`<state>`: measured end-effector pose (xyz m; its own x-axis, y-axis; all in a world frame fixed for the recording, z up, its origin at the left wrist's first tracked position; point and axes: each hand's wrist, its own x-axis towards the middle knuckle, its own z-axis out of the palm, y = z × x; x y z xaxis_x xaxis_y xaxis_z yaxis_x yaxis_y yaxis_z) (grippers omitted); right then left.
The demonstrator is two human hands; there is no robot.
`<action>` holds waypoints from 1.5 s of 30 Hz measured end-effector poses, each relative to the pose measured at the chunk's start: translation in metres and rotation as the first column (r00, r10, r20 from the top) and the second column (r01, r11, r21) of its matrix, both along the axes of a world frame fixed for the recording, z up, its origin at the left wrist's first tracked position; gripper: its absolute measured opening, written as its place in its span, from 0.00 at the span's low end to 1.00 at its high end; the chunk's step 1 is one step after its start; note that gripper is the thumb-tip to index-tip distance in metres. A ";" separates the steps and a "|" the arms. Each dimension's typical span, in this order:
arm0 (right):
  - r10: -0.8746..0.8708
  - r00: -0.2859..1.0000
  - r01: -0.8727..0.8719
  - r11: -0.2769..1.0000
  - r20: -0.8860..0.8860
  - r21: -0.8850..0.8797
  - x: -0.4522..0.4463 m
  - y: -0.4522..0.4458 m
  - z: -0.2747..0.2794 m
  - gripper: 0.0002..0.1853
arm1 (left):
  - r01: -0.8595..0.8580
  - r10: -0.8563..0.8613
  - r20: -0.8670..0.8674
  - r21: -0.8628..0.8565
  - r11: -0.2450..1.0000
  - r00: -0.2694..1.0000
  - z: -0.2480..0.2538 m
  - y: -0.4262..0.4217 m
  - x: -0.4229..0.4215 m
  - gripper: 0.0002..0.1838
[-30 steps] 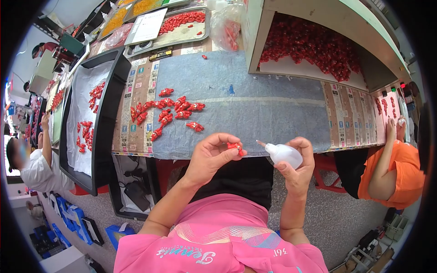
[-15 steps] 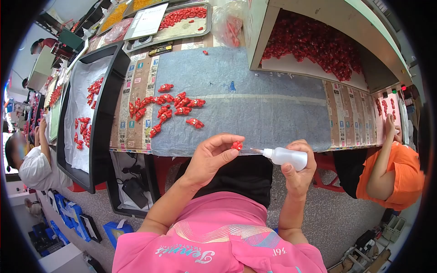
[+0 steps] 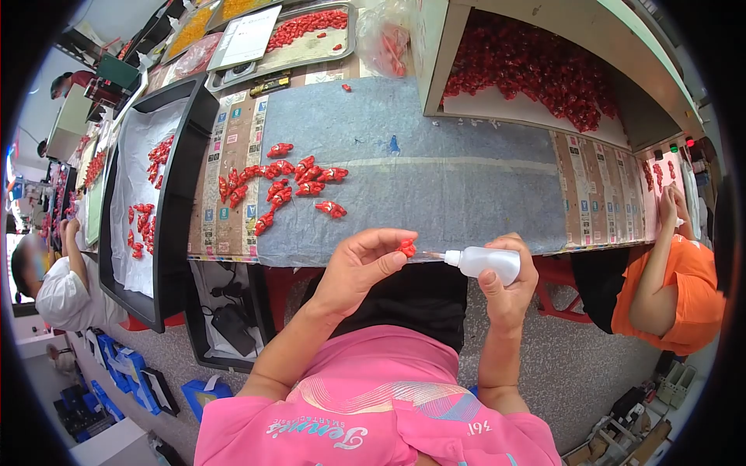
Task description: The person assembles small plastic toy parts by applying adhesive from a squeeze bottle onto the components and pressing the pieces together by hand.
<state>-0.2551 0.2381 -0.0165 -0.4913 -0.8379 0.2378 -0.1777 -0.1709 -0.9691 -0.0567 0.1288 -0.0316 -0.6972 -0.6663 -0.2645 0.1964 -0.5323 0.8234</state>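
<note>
Between the thumb and fingers of my left hand (image 3: 364, 268) is a small red figurine piece (image 3: 406, 248), held just off the table's front edge. My right hand (image 3: 510, 281) grips a white squeeze bottle (image 3: 489, 265) lying sideways, its thin nozzle (image 3: 434, 255) aimed left at the red piece. The tip is very close to the piece; whether they touch I cannot tell. Beyond my left hand, several red figurines (image 3: 309, 188) with pale markings lie grouped on the blue cloth (image 3: 451, 202).
A black tray (image 3: 172, 210) with white lining and red figurines stands at left. Behind are a metal tray (image 3: 348, 39) of small red parts and a plastic bag (image 3: 379, 39). A box-like shelf (image 3: 435, 58) holds many red pieces at right. People sit on both sides.
The bottle in my right hand has shifted slightly left and up, its nozzle nearer the red piece. The red piece appears turned a little in my left fingers. The camera view has moved slightly.
</note>
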 end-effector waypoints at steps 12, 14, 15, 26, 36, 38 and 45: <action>0.003 1.000 -0.004 1.000 0.002 0.031 -0.001 0.000 -0.003 0.25 | 0.008 -0.008 0.007 -0.006 1.000 1.000 -0.001 -0.001 0.000 0.15; 0.001 1.000 -0.001 1.000 0.008 0.029 -0.001 0.000 -0.004 0.25 | 0.007 -0.007 0.005 -0.010 1.000 1.000 -0.001 -0.001 0.000 0.15; 0.001 1.000 -0.001 1.000 -0.004 0.029 -0.001 0.001 -0.004 0.25 | 0.009 -0.009 0.001 -0.011 1.000 1.000 -0.001 -0.001 0.000 0.15; -0.004 1.000 0.004 1.000 -0.010 0.020 0.001 0.001 -0.004 0.24 | -0.001 0.001 -0.031 -0.007 1.000 1.000 -0.004 0.000 -0.001 0.13; -0.022 1.000 0.021 0.999 0.013 0.025 0.003 0.000 -0.003 0.24 | -0.017 0.017 -0.038 -0.006 1.000 0.999 -0.003 0.000 -0.001 0.13; -0.021 1.000 0.021 1.000 0.009 0.023 0.003 0.001 -0.004 0.23 | -0.020 0.020 -0.040 -0.005 1.000 0.999 -0.004 0.000 -0.001 0.13; -0.026 0.999 0.025 0.999 0.030 0.040 0.005 0.003 -0.004 0.23 | -0.069 0.068 -0.058 -0.015 0.997 0.996 -0.006 0.004 -0.004 0.12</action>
